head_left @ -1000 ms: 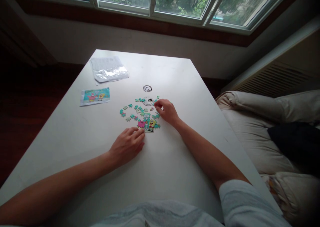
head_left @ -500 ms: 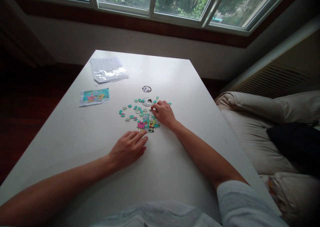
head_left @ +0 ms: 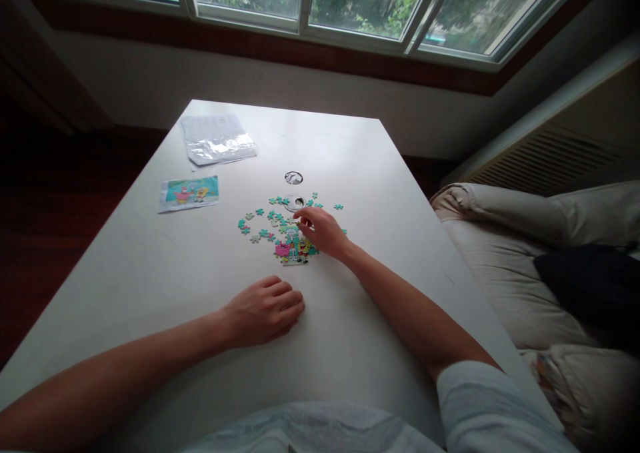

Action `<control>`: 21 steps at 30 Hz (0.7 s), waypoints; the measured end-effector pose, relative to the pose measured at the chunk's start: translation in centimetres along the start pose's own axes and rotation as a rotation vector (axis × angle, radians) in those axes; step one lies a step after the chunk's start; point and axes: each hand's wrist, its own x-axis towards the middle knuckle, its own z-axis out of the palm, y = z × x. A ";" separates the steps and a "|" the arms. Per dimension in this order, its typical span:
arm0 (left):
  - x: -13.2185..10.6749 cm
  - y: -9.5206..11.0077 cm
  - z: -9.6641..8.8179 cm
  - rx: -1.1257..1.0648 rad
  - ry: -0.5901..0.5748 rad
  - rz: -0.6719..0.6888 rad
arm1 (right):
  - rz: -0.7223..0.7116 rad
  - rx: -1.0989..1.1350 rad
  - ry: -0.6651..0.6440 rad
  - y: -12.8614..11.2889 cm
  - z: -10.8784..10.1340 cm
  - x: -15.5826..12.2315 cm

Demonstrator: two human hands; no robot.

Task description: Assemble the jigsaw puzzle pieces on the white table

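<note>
A partly joined jigsaw puzzle (head_left: 293, 248) lies on the white table, showing cartoon figures in pink, teal and yellow. Just above its upper right side, my right hand (head_left: 323, 232) pinches a small puzzle piece (head_left: 299, 223) between thumb and fingers. The fingers hide much of that piece. Nearer to me, my left hand (head_left: 265, 312) rests on the table with its fingers curled in, apart from the puzzle. Several loose teal pieces (head_left: 263, 233) are scattered to the left of and beyond the joined part.
A picture card (head_left: 190, 194) with the same cartoon figures lies at the left. Behind it sits a clear plastic bag with papers (head_left: 219, 140). Two round holes, one with a ring cover (head_left: 290, 203), are set in the tabletop (head_left: 320, 140). A beige sofa (head_left: 480, 273) stands at the right.
My left hand has drawn back from the puzzle's lower edge toward me, and its fingers have curled. My right hand has shifted slightly left and nearer with the piece.
</note>
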 end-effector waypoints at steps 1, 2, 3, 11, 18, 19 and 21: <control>-0.1 -0.1 0.0 0.006 0.008 -0.032 | -0.015 0.046 -0.018 -0.4 0.0 -0.1; -0.1 -0.1 -0.1 0.009 0.015 -0.058 | -0.024 0.088 -0.040 -0.8 0.0 -0.2; -0.2 -0.2 -0.1 0.009 0.023 -0.076 | -0.028 0.124 -0.062 -1.2 0.0 -0.3; -0.3 -0.1 -0.1 0.005 0.039 -0.100 | -0.005 0.338 -0.167 -4.4 0.8 -0.9; -0.3 -0.2 0.0 0.026 -0.003 -0.123 | 0.006 0.407 -0.261 -4.7 1.4 -1.0; -0.3 -0.2 0.0 0.028 -0.008 -0.130 | -0.006 0.393 -0.258 -4.7 1.5 -1.0; -0.3 -0.1 0.1 0.032 -0.015 -0.141 | -0.048 0.327 -0.243 -4.6 1.7 -1.0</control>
